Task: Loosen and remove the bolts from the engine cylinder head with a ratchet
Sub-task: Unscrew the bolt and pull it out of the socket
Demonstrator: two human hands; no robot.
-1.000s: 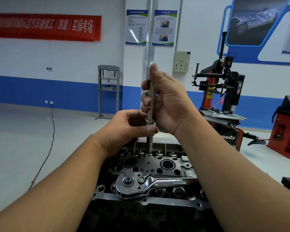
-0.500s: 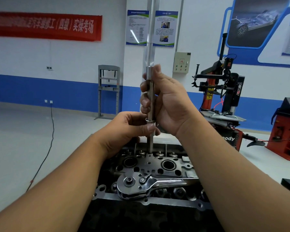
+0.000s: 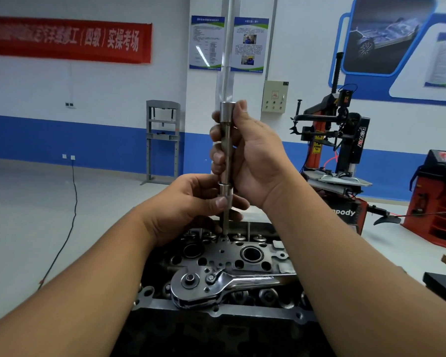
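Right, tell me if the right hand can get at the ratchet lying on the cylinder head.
Probably yes: the ratchet lies uncovered below the right hand, but that hand grips the extension bar and must release first.

An extension bar [image 3: 226, 161] stands upright over the far edge of the cylinder head [image 3: 247, 256], with the right hand [image 3: 252, 155] above the left hand [image 3: 191, 202] on it. The ratchet [image 3: 216, 284] lies flat along the head's near edge, handle pointing right. A tyre changer [image 3: 337, 150] stands behind, to the right.
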